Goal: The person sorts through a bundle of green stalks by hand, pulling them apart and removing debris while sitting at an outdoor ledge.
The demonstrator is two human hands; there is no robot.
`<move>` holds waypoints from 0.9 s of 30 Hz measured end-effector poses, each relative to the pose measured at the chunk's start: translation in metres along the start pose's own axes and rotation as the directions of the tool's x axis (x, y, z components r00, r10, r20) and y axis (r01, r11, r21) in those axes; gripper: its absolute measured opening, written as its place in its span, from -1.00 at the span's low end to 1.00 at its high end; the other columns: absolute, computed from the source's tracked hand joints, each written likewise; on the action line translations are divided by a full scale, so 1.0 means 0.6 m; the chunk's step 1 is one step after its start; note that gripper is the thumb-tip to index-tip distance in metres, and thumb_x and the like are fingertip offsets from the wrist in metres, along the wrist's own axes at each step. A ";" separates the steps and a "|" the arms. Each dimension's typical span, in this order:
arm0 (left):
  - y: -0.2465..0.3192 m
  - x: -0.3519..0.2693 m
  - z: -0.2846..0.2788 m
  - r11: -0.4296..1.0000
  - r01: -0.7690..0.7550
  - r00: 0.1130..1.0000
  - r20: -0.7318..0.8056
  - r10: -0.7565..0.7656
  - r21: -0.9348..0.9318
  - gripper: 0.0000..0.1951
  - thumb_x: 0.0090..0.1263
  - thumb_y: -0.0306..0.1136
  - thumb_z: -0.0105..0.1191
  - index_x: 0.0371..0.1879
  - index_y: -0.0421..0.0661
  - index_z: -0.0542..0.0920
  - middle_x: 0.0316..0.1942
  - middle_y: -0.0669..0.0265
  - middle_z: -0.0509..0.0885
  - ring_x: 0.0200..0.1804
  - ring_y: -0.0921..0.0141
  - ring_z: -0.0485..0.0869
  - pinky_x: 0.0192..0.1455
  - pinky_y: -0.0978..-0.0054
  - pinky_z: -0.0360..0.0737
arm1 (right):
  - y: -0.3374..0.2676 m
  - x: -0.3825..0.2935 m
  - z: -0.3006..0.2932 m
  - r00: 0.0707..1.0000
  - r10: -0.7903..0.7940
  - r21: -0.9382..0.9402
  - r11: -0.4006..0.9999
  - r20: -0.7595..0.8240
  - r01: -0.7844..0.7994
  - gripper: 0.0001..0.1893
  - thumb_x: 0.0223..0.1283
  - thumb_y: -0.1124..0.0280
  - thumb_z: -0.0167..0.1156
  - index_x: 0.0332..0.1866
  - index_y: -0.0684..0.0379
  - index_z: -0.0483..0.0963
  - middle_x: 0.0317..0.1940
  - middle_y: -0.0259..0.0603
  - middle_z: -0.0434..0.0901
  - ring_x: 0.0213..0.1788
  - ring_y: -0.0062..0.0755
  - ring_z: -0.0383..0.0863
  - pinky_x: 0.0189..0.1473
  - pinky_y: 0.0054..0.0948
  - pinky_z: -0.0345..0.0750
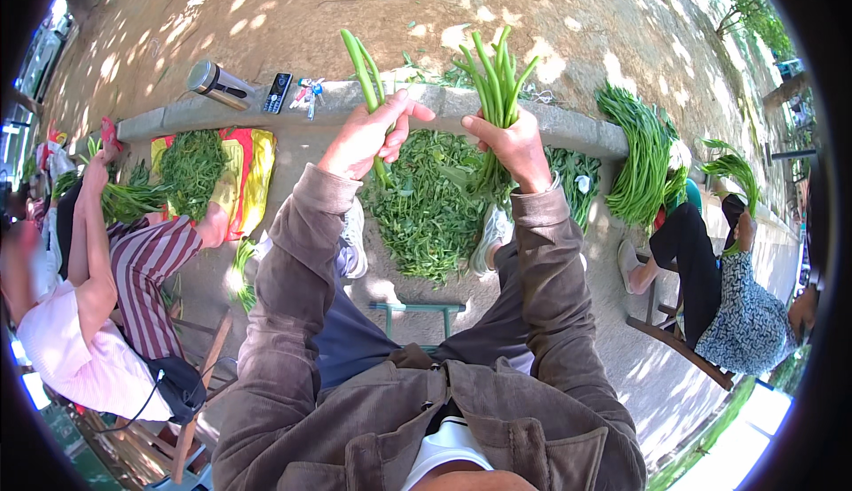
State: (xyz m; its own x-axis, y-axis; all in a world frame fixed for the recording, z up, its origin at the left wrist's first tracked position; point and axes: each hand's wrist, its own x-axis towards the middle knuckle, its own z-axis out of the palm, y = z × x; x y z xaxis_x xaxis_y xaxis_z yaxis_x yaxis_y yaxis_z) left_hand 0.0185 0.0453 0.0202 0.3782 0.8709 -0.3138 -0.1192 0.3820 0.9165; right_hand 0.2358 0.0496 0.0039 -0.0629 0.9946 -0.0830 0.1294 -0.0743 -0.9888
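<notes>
Two or so green stems (363, 65) stand up out of my left hand (376, 130), pinched between thumb and fingers; their lower ends poke out below the palm. My right hand (511, 141) grips a thicker bunch of green leafy-vegetable stems (494, 78), the bare stalks pointing away from me and leaves hanging beneath. Both hands are raised, apart from each other, over a wide pile of loose green leaves (426, 218) on the ground between my shoes. Part of that pile is hidden behind my right hand and its bunch.
On the stone curb (419, 108) stand a steel flask (219, 85), a keypad phone (277, 93) and keys (309, 95). Long stems are heaped at right (636, 165). Seated people flank me; leaves lie on a red-yellow sack (256, 171) at left.
</notes>
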 end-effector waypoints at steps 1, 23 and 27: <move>0.001 0.001 -0.001 1.000 -0.009 1.000 -0.005 0.009 -0.009 -0.53 0.51 -0.08 -0.35 -0.17 -0.27 0.51 -0.72 0.53 0.23 -0.69 0.63 0.19 -0.62 0.64 0.23 | -0.006 -0.002 0.011 0.998 0.053 0.011 0.999 -0.014 -0.053 -0.83 -0.05 0.45 0.34 -0.43 0.25 0.47 -0.62 -0.41 0.48 -0.62 -0.70 0.43 -0.57 -0.65 0.38; -0.052 0.026 0.022 0.895 -0.046 0.999 0.019 0.042 0.444 -0.64 0.43 -0.09 -0.14 -0.31 -0.12 0.61 -0.72 0.55 0.31 -0.65 0.66 0.24 -0.60 0.65 0.23 | -0.010 -0.001 0.054 1.000 0.029 0.261 0.965 0.006 -0.030 -0.88 0.04 0.49 0.28 -0.35 0.27 0.50 -0.57 -0.38 0.52 -0.59 -0.70 0.44 -0.56 -0.68 0.37; -0.076 0.037 0.026 0.897 -0.200 0.980 0.091 0.179 0.393 -0.65 0.42 -0.07 -0.13 -0.28 -0.10 0.60 -0.66 0.54 0.37 -0.62 0.66 0.26 -0.56 0.68 0.24 | -0.009 0.000 0.057 1.000 -0.023 0.334 0.942 0.010 0.018 -0.87 0.05 0.51 0.27 -0.33 0.30 0.49 -0.55 -0.34 0.54 -0.58 -0.65 0.48 -0.56 -0.65 0.40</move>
State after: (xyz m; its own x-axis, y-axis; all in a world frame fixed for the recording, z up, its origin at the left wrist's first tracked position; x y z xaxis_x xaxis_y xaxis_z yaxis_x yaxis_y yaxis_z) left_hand 0.0466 0.0428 -0.0246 0.4326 0.8934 -0.1212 0.1783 0.0470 0.9828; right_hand 0.2015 0.0475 0.0052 -0.0757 0.9952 -0.0616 -0.2097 -0.0762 -0.9748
